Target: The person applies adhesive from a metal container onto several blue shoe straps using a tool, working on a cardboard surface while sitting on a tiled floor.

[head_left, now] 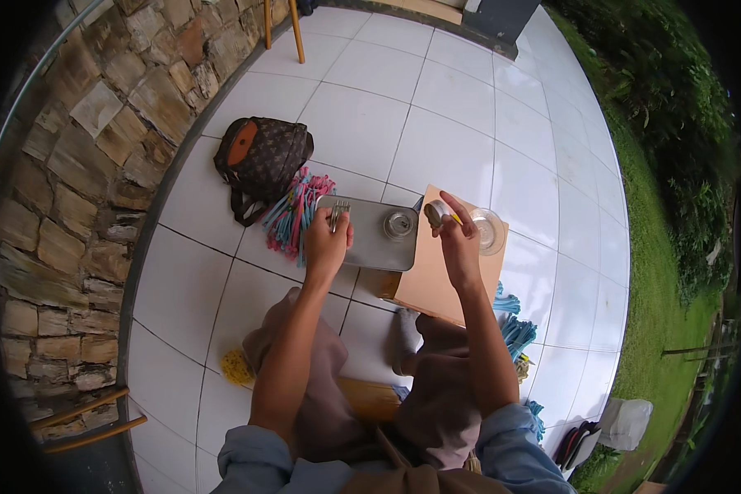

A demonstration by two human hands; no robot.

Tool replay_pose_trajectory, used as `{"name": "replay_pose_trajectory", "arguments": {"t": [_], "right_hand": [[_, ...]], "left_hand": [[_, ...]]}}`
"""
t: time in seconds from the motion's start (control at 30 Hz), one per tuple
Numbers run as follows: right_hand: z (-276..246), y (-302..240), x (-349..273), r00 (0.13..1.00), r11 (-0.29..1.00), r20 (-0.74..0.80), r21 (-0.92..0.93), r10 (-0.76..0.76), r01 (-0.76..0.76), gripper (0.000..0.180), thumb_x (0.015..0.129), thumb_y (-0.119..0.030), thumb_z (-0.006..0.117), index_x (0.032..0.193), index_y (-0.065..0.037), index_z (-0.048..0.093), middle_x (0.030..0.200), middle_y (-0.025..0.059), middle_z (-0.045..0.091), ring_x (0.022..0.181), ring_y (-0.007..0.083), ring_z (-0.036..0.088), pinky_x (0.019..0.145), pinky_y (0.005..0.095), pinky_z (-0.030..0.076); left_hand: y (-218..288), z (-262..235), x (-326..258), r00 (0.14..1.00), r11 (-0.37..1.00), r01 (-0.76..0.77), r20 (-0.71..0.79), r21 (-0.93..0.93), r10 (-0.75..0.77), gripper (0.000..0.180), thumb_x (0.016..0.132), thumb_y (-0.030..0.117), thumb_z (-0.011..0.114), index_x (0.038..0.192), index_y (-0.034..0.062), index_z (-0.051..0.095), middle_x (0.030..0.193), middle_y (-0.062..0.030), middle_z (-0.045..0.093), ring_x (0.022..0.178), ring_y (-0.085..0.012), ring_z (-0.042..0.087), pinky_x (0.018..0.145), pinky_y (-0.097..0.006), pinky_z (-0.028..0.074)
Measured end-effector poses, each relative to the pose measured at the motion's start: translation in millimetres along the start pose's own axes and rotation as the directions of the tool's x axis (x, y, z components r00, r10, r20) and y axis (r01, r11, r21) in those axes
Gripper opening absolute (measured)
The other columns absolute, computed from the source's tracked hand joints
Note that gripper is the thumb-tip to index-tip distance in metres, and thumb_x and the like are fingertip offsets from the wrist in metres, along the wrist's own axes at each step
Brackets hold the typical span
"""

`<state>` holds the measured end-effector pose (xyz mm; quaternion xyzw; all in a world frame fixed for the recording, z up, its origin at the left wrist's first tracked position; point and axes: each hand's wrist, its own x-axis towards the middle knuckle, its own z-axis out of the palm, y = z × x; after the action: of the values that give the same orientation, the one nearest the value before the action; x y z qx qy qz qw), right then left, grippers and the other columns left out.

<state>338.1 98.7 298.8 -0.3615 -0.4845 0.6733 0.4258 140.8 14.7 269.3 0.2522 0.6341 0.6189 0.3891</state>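
Blue sleeves and bent knees fill the lower middle of the frame. Above them, the left hand (327, 239) is closed around a bundle of metal forks (338, 214), held over a steel tray (370, 235) at centre. The right hand (457, 243) is pinched on a single spoon-like utensil (436, 214), dull and silvery, above a cardboard box (445, 284). A small tin (399, 224) and a glass bowl (487, 230) lie nearby, so sorting seems partway done.

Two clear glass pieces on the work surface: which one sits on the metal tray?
The small glass jar, left of the right hand, stands on the metal tray. The wider glass dish rests on the brown board instead.
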Motion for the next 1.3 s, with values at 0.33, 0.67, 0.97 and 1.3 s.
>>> {"name": "replay_pose_trajectory", "arguments": {"t": [0.33,0.67,0.97,1.3], "right_hand": [[-82.4,75.5,-2.2,0.951,0.406,0.208,-0.867,-0.23,0.287,0.047,0.067,-0.006,0.069,0.111,0.0,0.056,0.095,0.0178,0.056,0.09,0.0311,0.054,0.08,0.0364,0.048],[-28.6,51.4,-18.8,0.97,0.206,0.23,-0.956,0.075,0.21,0.102,0.057,-0.025,0.083,0.137,-0.003,0.024,0.132,0.0211,0.031,0.122,0.0374,0.034,0.1,0.046,0.034],[28.0,45.1,-19.4,0.802,0.484,0.504,-0.641,-0.321,0.597,0.135,0.044,-0.039,0.087,0.138,0.001,0.0,0.141,0.0237,0.013,0.134,0.0393,0.013,0.108,0.0517,0.014],[76.9,-23.0,-24.5,0.732,0.657,0.032,-0.417,-0.681,0.628,0.126,0.043,-0.038,0.085,0.136,0.004,0.01,0.127,0.0227,0.027,0.12,0.0363,0.03,0.102,0.0442,0.025]], "left_hand": [[3.1,-3.9,2.2,0.993,0.985,0.105,0.036,0.133,-0.111,0.013,0.091,0.01,0.051,0.094,0.0011,0.043,0.064,-0.0025,0.049,0.048,-0.0077,0.045,0.043,-0.024,0.038],[18.7,-35.2,-4.7,0.999,0.99,0.041,0.011,0.132,-0.042,0.014,0.087,0.009,0.056,0.09,-0.0004,0.047,0.062,-0.0031,0.054,0.047,-0.0082,0.048,0.041,-0.023,0.039],[103.6,-20.5,-17.8,0.979,0.999,0.038,0.199,0.036,-0.044,0.013,0.088,0.01,0.055,0.086,0.0012,0.046,0.062,-0.0006,0.05,0.048,-0.0058,0.044,0.041,-0.022,0.034],[226.9,12.0,3.9,0.925,0.861,-0.229,0.378,0.454,0.047,0.028,0.091,0.024,0.05,0.078,0.0001,0.057,0.066,-0.0036,0.057,0.053,-0.0086,0.051,0.05,-0.024,0.043]]}}
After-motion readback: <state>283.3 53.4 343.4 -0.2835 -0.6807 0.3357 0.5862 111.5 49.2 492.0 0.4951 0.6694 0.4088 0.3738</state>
